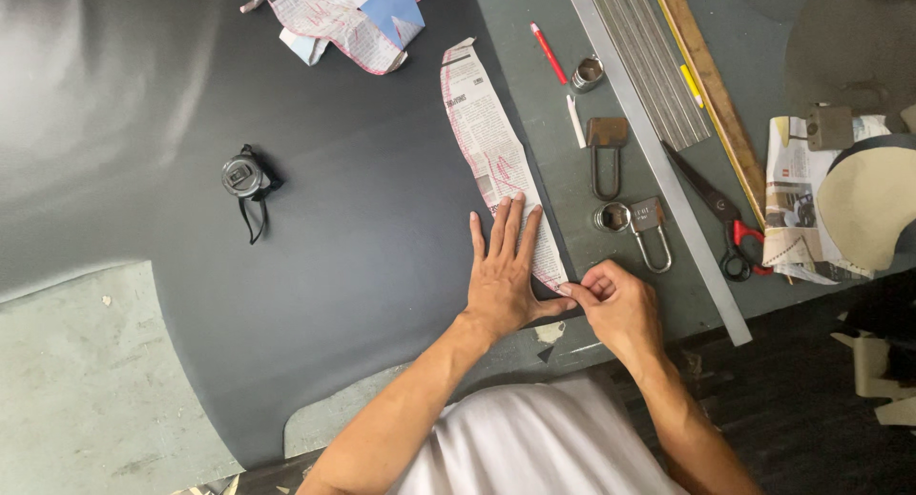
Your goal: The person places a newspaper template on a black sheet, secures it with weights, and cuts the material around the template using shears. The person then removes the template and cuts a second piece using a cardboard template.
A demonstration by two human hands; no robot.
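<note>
A long, curved newspaper pattern piece point(489, 151) lies on a large sheet of black material point(315, 228) spread over the worktable. My left hand point(506, 266) rests flat on the pattern's near end, fingers spread and pressing it down. My right hand point(615, 299) sits just right of it at the pattern's lower tip, fingers pinched together at the edge of the black sheet. What the right fingers pinch is too small to tell.
A small black tape measure point(246, 177) lies on the sheet at left. Crumpled newspaper point(339, 13) sits at the top. On the right are a red pen point(549, 53), metal weights point(608, 151), a long metal ruler point(658, 161), red-handled scissors point(725, 223) and more paper patterns point(840, 199).
</note>
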